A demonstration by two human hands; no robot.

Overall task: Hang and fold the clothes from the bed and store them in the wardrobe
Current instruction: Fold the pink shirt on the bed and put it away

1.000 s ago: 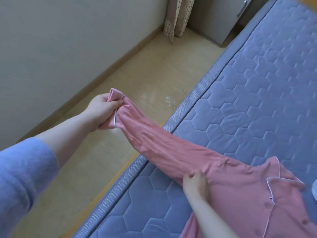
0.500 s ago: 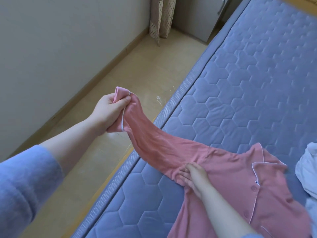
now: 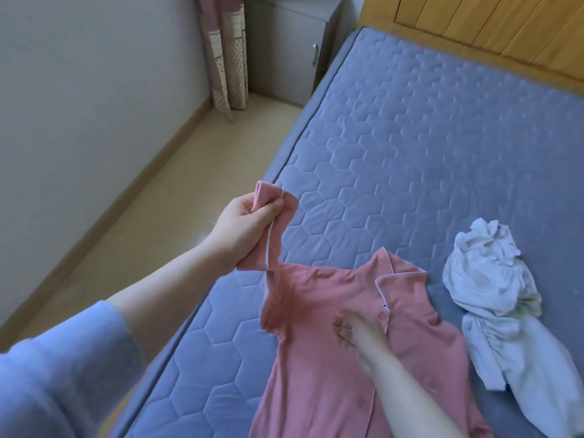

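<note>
A pink shirt [image 3: 316, 390] with white piping and buttons lies spread, collar towards the headboard [image 3: 474, 30], on the blue quilted bed [image 3: 410, 147], close to the edge that borders the floor [image 3: 170, 203]. The left hand [image 3: 246, 224] is held above that edge, its fingers and thumb curled tight round the bunched cuff of the shirt's sleeve, which rises slack from the shoulder up to the fist. The right hand [image 3: 355, 333] rests on the chest of the shirt just beside the button placket. It is blurred, but its fingers seem to lie straight and flat against the cloth rather than pinching it. A crumpled white garment [image 3: 493, 295] lies on the bed just beside the shirt, on the side away from the floor edge. Past the bed's far corner stand a grey nightstand [image 3: 284, 49] and a patterned curtain [image 3: 226, 58] against the wall.
</note>
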